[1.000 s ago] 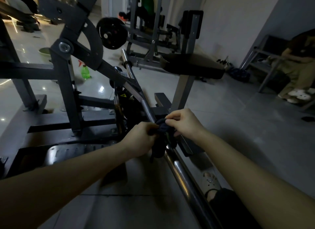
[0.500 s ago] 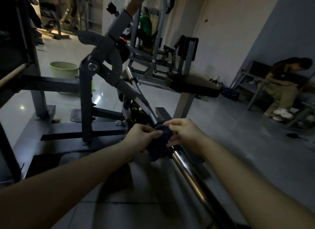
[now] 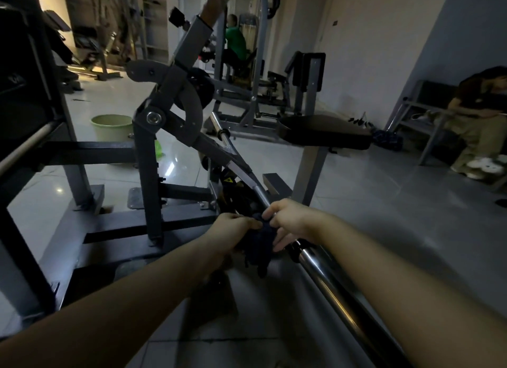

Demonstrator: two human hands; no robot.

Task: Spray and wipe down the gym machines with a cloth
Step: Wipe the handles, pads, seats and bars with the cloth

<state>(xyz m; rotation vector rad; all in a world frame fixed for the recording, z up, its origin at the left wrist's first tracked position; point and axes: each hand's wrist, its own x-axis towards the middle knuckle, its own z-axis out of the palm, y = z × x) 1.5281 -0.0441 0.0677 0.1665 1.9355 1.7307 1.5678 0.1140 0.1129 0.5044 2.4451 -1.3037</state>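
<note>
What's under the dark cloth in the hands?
The shiny chrome bar appears to pass under the bunched dark blue cloth, which the left hand and right hand grip. That covered stretch of bar is hidden.

Both hands, left hand (image 3: 233, 229) and right hand (image 3: 290, 222), apparently bunch dark cloth (image 3: 260, 237) on chrome bar (image 3: 326, 274)
</note>
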